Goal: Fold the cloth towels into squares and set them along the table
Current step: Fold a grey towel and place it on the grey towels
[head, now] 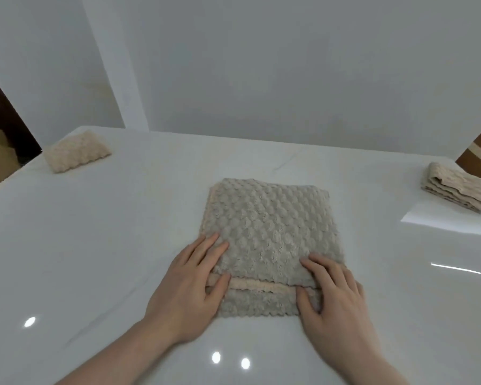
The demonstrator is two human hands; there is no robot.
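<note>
Both hands are flat, fingers straight: left hand (195, 279) and right hand (333, 293) press the grey towel (267, 234) mid-frame on the bench (95, 245), nothing grasped. Folded beige towel (77, 151) sits upper left, another (456, 187) at right.

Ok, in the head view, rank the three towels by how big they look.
1. Grey towel, largest, though nearest.
2 and 3. Far-left beige towel and far-right stack look alike; distance leaves it unsure.

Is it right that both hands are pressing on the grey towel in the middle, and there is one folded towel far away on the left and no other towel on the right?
Not quite. Both hands, left and right, do rest on the grey towel, and a folded towel sits far left. But the head view shows another folded towel on the right.
</note>
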